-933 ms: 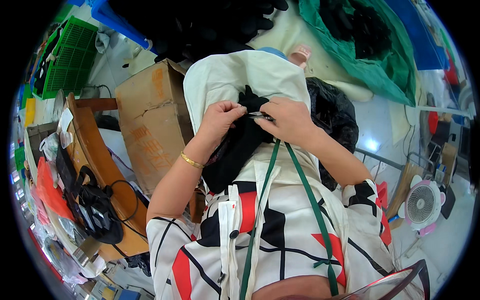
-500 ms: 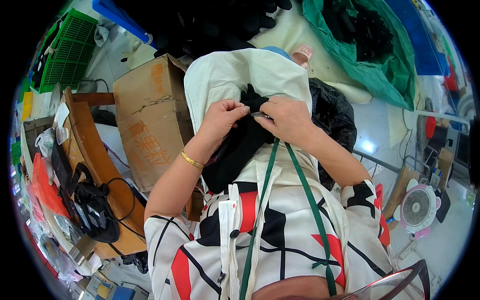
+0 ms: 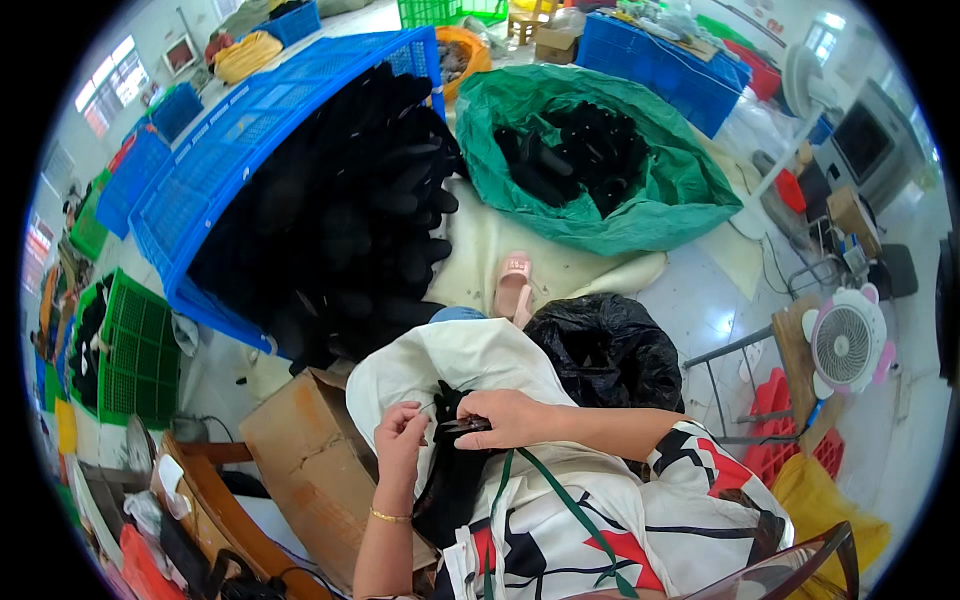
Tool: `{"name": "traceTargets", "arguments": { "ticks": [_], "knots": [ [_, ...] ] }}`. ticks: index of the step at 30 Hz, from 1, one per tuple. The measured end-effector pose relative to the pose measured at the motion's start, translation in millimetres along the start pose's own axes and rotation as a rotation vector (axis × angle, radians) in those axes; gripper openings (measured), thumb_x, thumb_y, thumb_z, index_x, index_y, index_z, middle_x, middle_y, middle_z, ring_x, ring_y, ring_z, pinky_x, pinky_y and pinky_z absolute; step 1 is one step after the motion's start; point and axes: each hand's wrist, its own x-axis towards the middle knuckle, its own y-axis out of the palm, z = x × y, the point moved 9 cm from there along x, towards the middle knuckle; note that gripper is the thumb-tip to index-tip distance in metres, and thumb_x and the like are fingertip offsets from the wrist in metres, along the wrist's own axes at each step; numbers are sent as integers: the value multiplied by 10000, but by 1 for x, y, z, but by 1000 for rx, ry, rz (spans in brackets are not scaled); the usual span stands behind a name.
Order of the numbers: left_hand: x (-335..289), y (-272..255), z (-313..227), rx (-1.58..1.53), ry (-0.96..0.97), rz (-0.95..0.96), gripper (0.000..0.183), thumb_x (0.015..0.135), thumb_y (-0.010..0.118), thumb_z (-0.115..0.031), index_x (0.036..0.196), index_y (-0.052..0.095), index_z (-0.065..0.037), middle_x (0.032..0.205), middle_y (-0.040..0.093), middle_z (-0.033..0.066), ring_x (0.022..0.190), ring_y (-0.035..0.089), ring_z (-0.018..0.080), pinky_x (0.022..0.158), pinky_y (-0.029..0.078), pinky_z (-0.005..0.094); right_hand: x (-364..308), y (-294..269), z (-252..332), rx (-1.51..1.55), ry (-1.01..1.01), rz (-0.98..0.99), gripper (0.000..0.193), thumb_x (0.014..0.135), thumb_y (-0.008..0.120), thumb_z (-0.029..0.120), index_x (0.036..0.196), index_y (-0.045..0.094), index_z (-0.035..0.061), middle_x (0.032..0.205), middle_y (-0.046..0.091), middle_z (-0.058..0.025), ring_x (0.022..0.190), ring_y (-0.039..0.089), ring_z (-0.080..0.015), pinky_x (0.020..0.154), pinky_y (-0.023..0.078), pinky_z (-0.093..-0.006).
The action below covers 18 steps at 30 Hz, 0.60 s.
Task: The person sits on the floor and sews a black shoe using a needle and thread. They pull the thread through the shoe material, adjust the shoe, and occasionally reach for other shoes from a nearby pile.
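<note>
My left hand [image 3: 400,440] is closed in a pinch above my lap, apparently on a thin thread whose line is barely visible. Just to its right, my right hand [image 3: 505,418] is wrapped around small dark metal thread snips [image 3: 460,427], their blades pointing left. Under both hands a black knitted glove [image 3: 447,490] lies across the pale apron [image 3: 500,360] on my lap. Part of the glove stands up between the hands, and its right side is hidden by my right hand.
A tipped blue crate [image 3: 215,165] spills black gloves [image 3: 340,220] ahead on the left. Beyond my knees lies a green sack [image 3: 480,140] of black pieces. A black plastic bag [image 3: 620,350] stands right of my lap, a cardboard box [image 3: 300,430] left, a fan [image 3: 845,340] far right.
The view has tilted up, bringing the blue crate and green sack into fuller sight. My hands have drawn slightly apart, the left pulling away from the glove; the right keeps the snips.
</note>
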Motion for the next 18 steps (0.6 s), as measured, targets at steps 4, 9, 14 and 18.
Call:
{"name": "traceTargets", "arguments": {
  "ticks": [4, 9, 14, 18],
  "knots": [
    [-5, 11, -38, -501, 14, 103, 87, 880, 574, -68, 794, 587, -54, 1077, 677, 134, 516, 523, 96, 441, 468, 232, -10, 15, -14, 50, 7, 16, 469, 869, 639, 490, 1047, 601, 58, 965, 628, -140, 897, 618, -325, 756, 489, -405],
    [-10, 4, -73, -773, 51, 200, 143, 929, 526, -160, 809, 497, -88, 798, 631, 57, 452, 460, 101, 372, 411, 243, -19, 21, -22, -62, 24, -21, 318, 886, 646, 368, 994, 589, 74, 953, 618, -114, 898, 620, -319, 754, 491, -420],
    [-17, -23, -64, 169, 202, 102, 72, 907, 577, -82, 870, 528, -121, 663, 488, -17, 489, 418, 61, 459, 364, 184, -28, 16, -20, -37, -22, -79, 257, 873, 656, 323, 970, 584, 96, 947, 614, -106, 896, 622, -321, 736, 494, -432],
    [-42, 22, -42, 1031, 336, 329, 379, 790, 704, -163, 1131, 608, -29, 806, 546, 97, 699, 533, 227, 655, 462, 317, -28, 30, -33, -38, -44, -209, 216, 845, 666, 308, 922, 596, 118, 922, 605, -114, 886, 617, -332, 702, 497, -449]
  ]
}}
